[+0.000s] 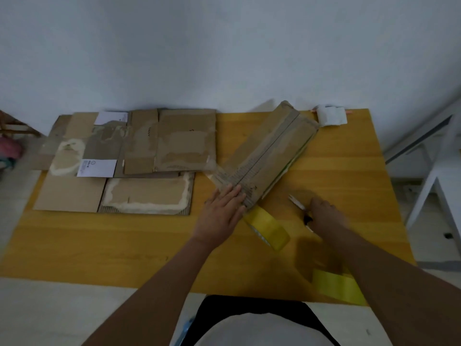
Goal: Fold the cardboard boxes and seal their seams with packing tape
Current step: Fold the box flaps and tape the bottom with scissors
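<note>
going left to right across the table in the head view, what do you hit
flattened cardboard boxes → left hand → taped box → right hand → white paper roll

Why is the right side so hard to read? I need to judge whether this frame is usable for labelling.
Head view: dim, flat light; the right hand is smeared by motion blur, so the thin tool at it is unclear; the left hand on the folded box is sharper; wide-angle bending curves the table edges; arm shadow darkens the tape roll area.
</note>
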`<move>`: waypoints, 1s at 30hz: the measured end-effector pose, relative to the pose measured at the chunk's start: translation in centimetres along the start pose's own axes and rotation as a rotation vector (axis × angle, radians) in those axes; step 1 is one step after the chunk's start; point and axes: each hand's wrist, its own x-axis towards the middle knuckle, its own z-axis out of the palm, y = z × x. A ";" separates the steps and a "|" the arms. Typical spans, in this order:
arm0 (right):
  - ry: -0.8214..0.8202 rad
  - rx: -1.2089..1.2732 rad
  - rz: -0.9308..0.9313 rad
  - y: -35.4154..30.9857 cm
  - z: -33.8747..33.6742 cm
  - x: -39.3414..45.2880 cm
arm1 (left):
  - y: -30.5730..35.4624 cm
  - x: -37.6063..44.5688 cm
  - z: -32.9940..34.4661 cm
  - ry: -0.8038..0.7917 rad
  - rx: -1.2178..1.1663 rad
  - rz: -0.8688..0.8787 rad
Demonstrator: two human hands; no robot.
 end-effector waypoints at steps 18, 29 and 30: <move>0.161 0.991 -0.341 -2.6 -8.0 -4.5 | -0.2 -0.1 1.1 0.077 -0.044 -0.022; 0.168 0.029 -0.775 -9.9 -8.7 -1.2 | 0.7 -0.9 0.1 0.225 -0.585 -0.223; 0.168 0.018 -0.772 -10.0 -8.8 -1.1 | 1.1 -1.4 -0.2 0.301 -0.693 -0.343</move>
